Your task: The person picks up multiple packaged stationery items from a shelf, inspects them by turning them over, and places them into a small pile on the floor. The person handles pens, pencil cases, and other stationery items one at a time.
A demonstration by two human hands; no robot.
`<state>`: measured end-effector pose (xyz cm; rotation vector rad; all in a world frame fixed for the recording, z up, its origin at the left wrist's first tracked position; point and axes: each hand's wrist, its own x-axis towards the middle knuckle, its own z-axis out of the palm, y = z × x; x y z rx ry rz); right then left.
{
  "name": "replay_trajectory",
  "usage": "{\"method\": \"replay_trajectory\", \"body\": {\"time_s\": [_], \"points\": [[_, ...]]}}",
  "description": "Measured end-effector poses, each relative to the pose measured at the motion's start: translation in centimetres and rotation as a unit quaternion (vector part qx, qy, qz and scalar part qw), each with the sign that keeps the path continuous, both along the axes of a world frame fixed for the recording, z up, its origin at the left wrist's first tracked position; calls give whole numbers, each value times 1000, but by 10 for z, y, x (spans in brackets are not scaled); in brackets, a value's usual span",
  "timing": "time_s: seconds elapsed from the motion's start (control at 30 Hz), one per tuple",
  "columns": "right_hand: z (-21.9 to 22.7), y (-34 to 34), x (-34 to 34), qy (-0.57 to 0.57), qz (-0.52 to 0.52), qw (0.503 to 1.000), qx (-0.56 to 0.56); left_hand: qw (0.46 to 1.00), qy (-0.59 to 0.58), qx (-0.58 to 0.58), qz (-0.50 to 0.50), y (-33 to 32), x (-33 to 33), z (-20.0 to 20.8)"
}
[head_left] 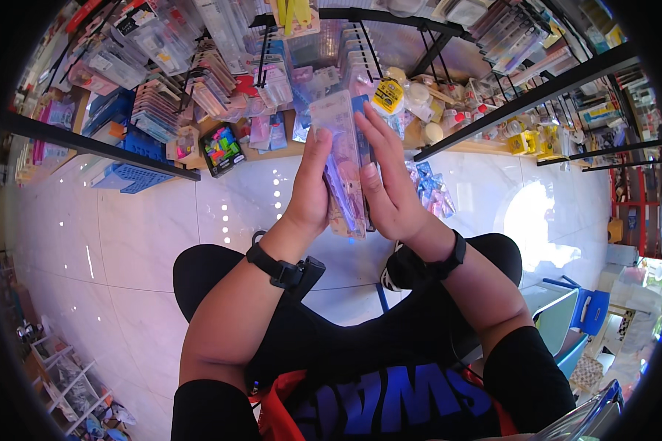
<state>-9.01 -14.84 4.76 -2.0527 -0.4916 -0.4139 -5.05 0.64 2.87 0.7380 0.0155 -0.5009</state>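
Upright between my palms is a stack of flat, clear plastic packs (346, 165) with pinkish and purple contents. My left hand (310, 184) presses on its left side, thumb pointing up. Against the other side lies my right hand (396, 187), its fingers stretched upward along the edge. The exact contents of the packs are too small to make out. Beyond my hands, similar carded packs (276, 77) hang from black hooks on the rack. A yellow-and-black package (388, 95) sits just past my right fingertips.
A black box of colourful small pieces (222, 148) stands at the shelf's lower edge, beside a blue perforated basket (136, 176). Several blue and pink packs (435, 192) lie on the tiled floor (147, 228) to the right. Black rack bars (103, 147) run on both sides. A blue chair (588, 312) is at the right.
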Motion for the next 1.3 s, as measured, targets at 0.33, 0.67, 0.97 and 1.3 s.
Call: {"method": "replay_trajectory", "body": {"time_s": [0.33,0.67,0.97,1.3], "points": [[-14,0,4,173,1,948,269,996,-72,44,29,-5,5,3],[-4,-6,15,389,15,857,338,985,-70,151,48,-5,6,-3],[-14,-27,18,410,48,865,286,980,-82,174,42,-6,10,-9],[-143,-203,76,723,-44,689,-6,969,-68,238,15,-3,18,-21]]}}
